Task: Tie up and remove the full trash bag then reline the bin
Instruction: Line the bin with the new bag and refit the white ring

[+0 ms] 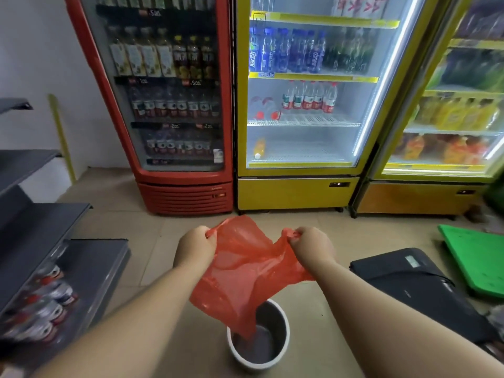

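The bin (259, 336) stands on the floor nearest the person, a small round pail with a pale rim and a dark, bare inside; no old liner shows in it, so relining looks to be the step in hand. The lower tip of the red bag (245, 271) dips just inside the bin's mouth, while the rest hangs in the air above it. The bag is thin, translucent red film, creased and slack, with handle loops at the top. It should weigh almost nothing, fold at any touch and billow easily, and it is probably slick between fingers and easy to tear if yanked. The handles or the mouth's edge are the sensible places to hold it, spread wide. The left hand (195, 248) is closed, pinching the bag's left handle; the right hand (313, 245) is likewise clenched on the right handle, the two pulling the mouth apart. Beyond stand drinks fridges (300, 105).
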A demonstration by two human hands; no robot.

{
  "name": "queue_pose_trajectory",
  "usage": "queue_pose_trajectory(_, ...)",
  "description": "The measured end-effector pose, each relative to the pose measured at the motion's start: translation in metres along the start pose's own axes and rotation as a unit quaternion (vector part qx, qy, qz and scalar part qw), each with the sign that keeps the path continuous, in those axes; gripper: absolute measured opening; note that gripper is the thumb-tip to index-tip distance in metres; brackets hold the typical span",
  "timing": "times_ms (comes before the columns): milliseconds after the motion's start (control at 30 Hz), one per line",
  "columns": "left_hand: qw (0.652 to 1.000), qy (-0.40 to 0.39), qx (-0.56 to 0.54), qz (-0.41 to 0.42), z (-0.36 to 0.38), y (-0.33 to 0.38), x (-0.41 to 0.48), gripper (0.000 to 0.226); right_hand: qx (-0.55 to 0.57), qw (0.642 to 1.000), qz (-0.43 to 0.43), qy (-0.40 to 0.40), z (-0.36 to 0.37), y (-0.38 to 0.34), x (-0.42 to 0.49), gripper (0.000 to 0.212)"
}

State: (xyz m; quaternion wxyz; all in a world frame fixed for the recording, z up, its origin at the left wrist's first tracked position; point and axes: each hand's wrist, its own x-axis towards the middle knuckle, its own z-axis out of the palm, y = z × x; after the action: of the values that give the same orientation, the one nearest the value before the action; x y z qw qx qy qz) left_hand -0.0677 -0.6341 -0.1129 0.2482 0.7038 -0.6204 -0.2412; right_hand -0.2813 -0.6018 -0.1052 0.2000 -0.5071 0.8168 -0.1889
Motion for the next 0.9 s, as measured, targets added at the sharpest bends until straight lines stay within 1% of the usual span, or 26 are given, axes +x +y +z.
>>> queue_pose_trajectory(133,0.996,0.034,-0.043,-0.064,0.005,-0.015,0.009,0.033,0.03,0.998,-0.038,-0.05,0.018,-0.006,0.015,0.033)
queue_pose_trajectory(200,0.992,0.048,-0.084,-0.082,0.005,-0.028,0.016,0.032,0.033,0.996,-0.046,-0.068,0.031,-0.01,0.021,0.034)
queue_pose_trajectory(267,0.987,0.057,-0.117,-0.09,0.005,-0.043,0.024,0.029,0.034,0.995,-0.054,-0.079,0.047,-0.014,0.026,0.036)
queue_pose_trajectory(333,0.985,0.077,-0.126,-0.094,0.007,-0.061,0.032,0.025,0.036,0.993,-0.067,-0.087,0.067,-0.017,0.03,0.037)
queue_pose_trajectory(467,0.979,0.132,-0.126,-0.096,0.019,-0.102,0.05,0.034,0.039,0.991,-0.087,-0.098,0.116,-0.008,0.039,0.038)
queue_pose_trajectory(600,0.974,0.168,-0.12,-0.097,0.045,-0.145,0.066,0.037,0.051,0.987,-0.099,-0.117,0.176,0.016,0.051,0.048)
queue_pose_trajectory(733,0.97,0.191,-0.118,-0.089,0.086,-0.19,0.08,0.037,0.067,0.985,-0.112,-0.113,0.244,0.053,0.062,0.059)
queue_pose_trajectory(900,0.961,0.237,-0.124,-0.066,0.142,-0.26,0.111,0.044,0.052,0.986,-0.111,-0.113,0.331,0.108,0.08,0.058)
